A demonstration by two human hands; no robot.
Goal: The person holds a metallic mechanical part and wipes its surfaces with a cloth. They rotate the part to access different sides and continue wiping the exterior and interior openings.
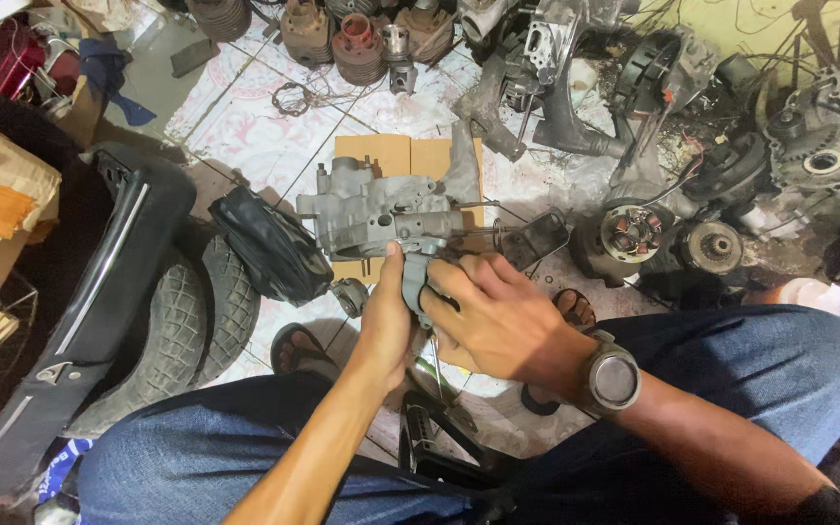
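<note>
Both the left hand (pixel 388 321) and right hand (pixel 498 316) close their fingers around a small grey part (pixel 414 280). It sits just near of the grey engine casing (pixel 376 216), which rests on cardboard (pixel 396 154).

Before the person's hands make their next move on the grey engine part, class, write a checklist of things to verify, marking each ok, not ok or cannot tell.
1. Left hand grips the small grey part below the engine casing: ok.
2. Right hand is on that same part beside the left hand: ok.
3. Casing is held off the cardboard sheet lying under it: cannot tell.
4. Both hands in full view: ok.
5. Floor around the casing is free of clutter: not ok, a black bag, a tyre and engine cylinders lie close by.
6. Thin rod under the hands is held firm: cannot tell.
</note>
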